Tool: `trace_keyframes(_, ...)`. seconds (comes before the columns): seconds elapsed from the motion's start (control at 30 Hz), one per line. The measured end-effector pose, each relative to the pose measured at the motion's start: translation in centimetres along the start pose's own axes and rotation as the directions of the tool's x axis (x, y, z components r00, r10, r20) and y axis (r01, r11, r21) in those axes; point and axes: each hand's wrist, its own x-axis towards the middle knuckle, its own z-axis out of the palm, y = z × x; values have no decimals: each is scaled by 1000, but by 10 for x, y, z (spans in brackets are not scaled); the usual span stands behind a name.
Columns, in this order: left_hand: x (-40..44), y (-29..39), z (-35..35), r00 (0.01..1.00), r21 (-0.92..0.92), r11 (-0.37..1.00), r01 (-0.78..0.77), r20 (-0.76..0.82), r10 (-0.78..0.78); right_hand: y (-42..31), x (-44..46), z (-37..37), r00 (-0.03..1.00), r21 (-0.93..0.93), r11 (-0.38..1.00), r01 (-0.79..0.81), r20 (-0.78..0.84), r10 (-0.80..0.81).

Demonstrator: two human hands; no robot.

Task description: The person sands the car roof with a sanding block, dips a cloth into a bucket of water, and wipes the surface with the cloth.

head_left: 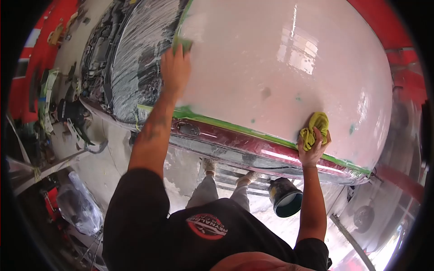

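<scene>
Gripping yellow cloth (316,126), right hand (312,151); by the windshield (142,49), left hand (175,70).

Yellow-green on the cloth (315,126). Pale pinkish white across the roof (235,67), flecked with green, smudged in greyish brown, glossed with bright white. Vivid green along the masking tape (212,121), against deep maroon on the side rail (244,141). Streaked whitish over dark on the windshield (140,49). Black on the shirt (176,239), with red and white in the emblem (206,226). Dark teal inside the bucket (289,205).
</scene>
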Motion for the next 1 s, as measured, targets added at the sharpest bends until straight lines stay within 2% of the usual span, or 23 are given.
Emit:
trace_keyframes(0.07,28,25,7,999,19,999,35,22,-35,2,1,3,1000,-15,1000,1,4,-1)
trace_keyframes(0.13,11,70,-1,978,-52,991,122,174,-111,3,-1,0,1000,-21,1000,9,17,-9)
trace_keyframes(0.2,-64,105,-16,981,-130,975,-182,44,189,4,-2,1,1000,-41,999,8,19,-7)
trace_keyframes(0.23,-62,106,-19,980,-132,973,-187,41,194,3,-2,0,1000,-55,998,8,27,-6)
trace_keyframes(0.3,-55,100,-24,940,-173,930,-325,46,337,2,-3,-1,999,-52,999,-8,31,9)
trace_keyframes(0.33,-22,88,-5,944,-103,938,-330,-31,329,3,-2,0,999,-48,999,-15,34,16)
trace_keyframes(0.43,103,50,33,986,-76,985,-156,-77,150,0,1,0,1000,-27,999,-23,16,24)
trace_keyframes(0.47,128,46,38,997,-14,999,-52,-58,51,-1,1,-3,1000,0,1000,-27,14,27)
trace_keyframes(0.53,121,68,35,997,-39,997,64,-41,-66,2,-8,-3,998,-4,999,-53,24,53)
trace_keyframes(0.6,59,103,37,988,-42,989,-144,-65,142,2,-3,-1,999,-13,1000,-24,35,24)
trace_keyframes(0.67,-11,133,-10,922,-124,915,-385,-105,373,4,-4,-1,998,-19,999,-28,47,29)
trace_keyframes(0.77,23,84,11,914,-68,915,-397,-126,386,3,-5,-1,998,-5,999,-49,40,50)
trace_keyframes(0.8,63,66,18,967,-82,967,-240,72,245,5,-2,0,998,-12,999,-47,31,48)
trace_keyframes(0.83,101,49,28,991,-104,990,-97,84,106,5,-3,-1,998,-15,999,-47,36,48)
trace_keyframes(0.9,146,32,43,1000,-13,1000,-8,-9,8,4,-6,-1,997,-18,998,-53,48,54)
trace_keyframes(0.93,134,29,44,1000,-9,1000,-5,1,5,5,-7,-1,998,-21,998,-51,48,52)
trace_keyframes(1.0,95,29,35,992,-22,994,-111,-68,109,4,-5,1,998,-17,999,-49,41,50)
